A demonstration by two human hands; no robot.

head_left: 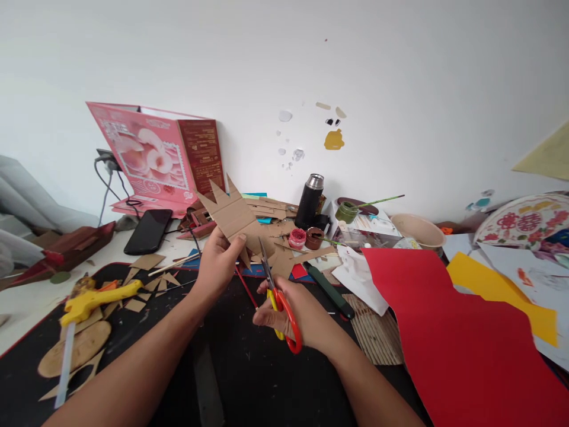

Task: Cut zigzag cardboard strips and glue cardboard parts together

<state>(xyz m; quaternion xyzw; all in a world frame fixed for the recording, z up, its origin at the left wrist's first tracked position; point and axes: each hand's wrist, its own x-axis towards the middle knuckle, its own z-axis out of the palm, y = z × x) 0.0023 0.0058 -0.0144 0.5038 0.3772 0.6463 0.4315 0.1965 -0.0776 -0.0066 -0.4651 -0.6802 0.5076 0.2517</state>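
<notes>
head view: left grip (219, 261) pinches cardboard (233, 219), right grip (307, 309) holds scissors (268, 274); likely trimming, next cut needs careful aim.

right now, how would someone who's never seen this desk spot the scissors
Start at the black mat. Over it, the right hand holds the scissors, blades toward the cardboard piece in the left hand. Looped red and yellow handles set them apart from the straight green tool.

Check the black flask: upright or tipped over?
Upright: the flask's silver top points up, with the dark body below it.
</notes>
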